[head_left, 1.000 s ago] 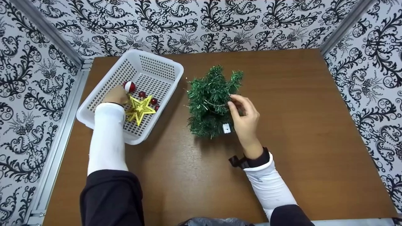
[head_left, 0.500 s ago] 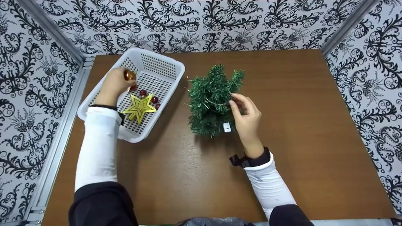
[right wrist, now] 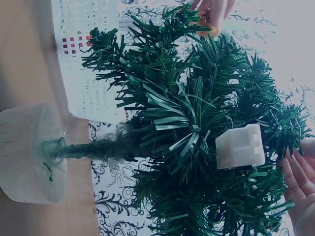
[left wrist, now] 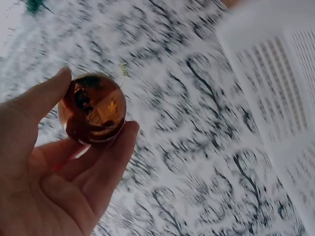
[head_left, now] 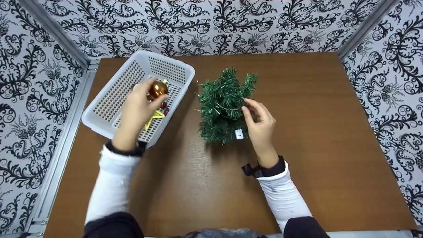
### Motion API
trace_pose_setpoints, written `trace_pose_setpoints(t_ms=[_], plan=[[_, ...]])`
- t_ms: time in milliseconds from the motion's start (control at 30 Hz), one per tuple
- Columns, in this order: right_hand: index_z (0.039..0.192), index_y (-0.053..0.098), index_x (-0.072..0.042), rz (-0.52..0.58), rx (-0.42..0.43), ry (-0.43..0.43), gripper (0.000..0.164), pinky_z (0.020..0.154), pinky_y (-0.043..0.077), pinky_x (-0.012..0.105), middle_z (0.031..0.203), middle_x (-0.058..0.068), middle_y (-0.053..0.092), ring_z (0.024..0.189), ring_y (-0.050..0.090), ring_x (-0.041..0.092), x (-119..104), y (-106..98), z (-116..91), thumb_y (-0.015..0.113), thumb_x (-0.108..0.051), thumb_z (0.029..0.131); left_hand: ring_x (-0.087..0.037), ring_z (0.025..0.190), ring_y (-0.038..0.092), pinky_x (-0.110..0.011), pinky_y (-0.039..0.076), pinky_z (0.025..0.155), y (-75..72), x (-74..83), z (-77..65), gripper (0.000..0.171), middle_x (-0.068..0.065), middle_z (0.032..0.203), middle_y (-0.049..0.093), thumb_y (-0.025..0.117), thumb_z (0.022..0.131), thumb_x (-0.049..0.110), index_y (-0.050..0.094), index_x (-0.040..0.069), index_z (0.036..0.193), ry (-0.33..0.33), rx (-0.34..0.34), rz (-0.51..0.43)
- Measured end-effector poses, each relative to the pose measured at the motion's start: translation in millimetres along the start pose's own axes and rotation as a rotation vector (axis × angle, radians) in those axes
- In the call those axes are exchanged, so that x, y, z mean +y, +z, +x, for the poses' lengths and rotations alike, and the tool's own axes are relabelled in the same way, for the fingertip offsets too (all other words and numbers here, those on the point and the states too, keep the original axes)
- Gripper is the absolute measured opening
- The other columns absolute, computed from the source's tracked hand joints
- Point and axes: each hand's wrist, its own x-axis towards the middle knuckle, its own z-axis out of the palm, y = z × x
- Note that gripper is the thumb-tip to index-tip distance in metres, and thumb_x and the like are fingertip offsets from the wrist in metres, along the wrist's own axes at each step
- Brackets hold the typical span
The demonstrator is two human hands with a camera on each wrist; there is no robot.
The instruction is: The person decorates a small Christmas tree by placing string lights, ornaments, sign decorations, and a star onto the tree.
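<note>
My left hand (head_left: 136,103) holds a shiny copper-coloured Christmas ball (head_left: 159,89) over the basket, between thumb and fingers. A small gold cap shows on the ball in the left wrist view. My right hand (head_left: 261,124) pinches the side of a small artificial Christmas tree (head_left: 219,99) with thumb and fingertips. In the right wrist view those fingers (right wrist: 293,179) meet the green needles. A thin wire of fairy lights crosses the tree, and a small white box (right wrist: 239,146) hangs low on it. The tree stands on a round pale base (right wrist: 32,155).
A white perforated basket (head_left: 110,96) sits at the back left of the brown table (head_left: 317,115). Inside are a yellow star (head_left: 158,114) and several small red balls (head_left: 164,105), partly hidden by my left hand. Patterned walls (head_left: 211,26) close off the back and sides.
My left hand has come up from inside the basket with the copper-coloured ball and moved right, towards the tree. The right hand keeps its place at the tree.
</note>
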Motion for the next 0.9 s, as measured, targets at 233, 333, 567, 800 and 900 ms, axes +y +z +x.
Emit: trace_pose_setpoints(t_ms=[233, 333, 567, 800, 900], plan=[[0.102, 0.065, -0.002, 0.016, -0.016, 0.000, 0.021, 0.066, 0.050, 0.019, 0.089, 0.009, 0.065, 0.078, 0.062, 0.013, -1.6, -0.7, -1.0, 0.062, -0.001, 0.081, -0.025, 0.100, 0.056, -0.032, 0.048, 0.087, 25.3, 35.9, -48.1, 0.055, -0.015, 0.112, 0.059, 0.071, 0.074, 0.029, 0.053, 0.001, 0.118, 0.172, 0.128, -0.190], [0.104, 0.063, -0.001, 0.024, -0.033, -0.004, 0.022, 0.068, 0.050, 0.020, 0.090, 0.010, 0.064, 0.079, 0.061, 0.015, -3.0, -2.1, -1.9, 0.060, 0.000, 0.082, -0.025, 0.104, 0.054, -0.031, 0.047, 0.088, 38.8, 46.8, -66.8, 0.055, -0.013, 0.113, 0.058, 0.072, 0.071, 0.027, 0.054, 0.002, 0.116, 0.202, 0.143, -0.260], [0.110, 0.061, 0.000, 0.032, -0.051, -0.012, 0.028, 0.071, 0.052, 0.021, 0.096, 0.011, 0.065, 0.083, 0.063, 0.018, -7.4, -4.5, -3.9, 0.059, 0.003, 0.082, -0.019, 0.107, 0.054, -0.026, 0.046, 0.091, 66.7, 68.0, -109.8, 0.055, -0.009, 0.116, 0.057, 0.071, 0.073, 0.030, 0.053, 0.007, 0.120, 0.168, 0.058, -0.350], [0.123, 0.042, 0.009, 0.142, -0.033, 0.061, 0.044, 0.086, 0.048, 0.036, 0.115, 0.023, 0.056, 0.102, 0.057, 0.030, -22.1, -12.6, -11.3, 0.054, 0.012, 0.081, -0.021, 0.108, 0.053, -0.029, 0.046, 0.091, 78.9, 89.3, -128.5, 0.057, -0.008, 0.118, 0.056, 0.070, 0.075, 0.031, 0.051, 0.008, 0.124, 0.149, 0.073, -0.400], [0.121, 0.040, 0.013, 0.261, 0.025, 0.044, 0.042, 0.089, 0.046, 0.040, 0.118, 0.026, 0.051, 0.109, 0.050, 0.033, -22.2, -17.1, -25.1, 0.051, 0.015, 0.081, -0.019, 0.110, 0.052, -0.026, 0.048, 0.088, 81.2, 94.2, -132.2, 0.057, -0.007, 0.120, 0.055, 0.071, 0.075, 0.027, 0.049, 0.007, 0.124, 0.135, 0.086, -0.490]])
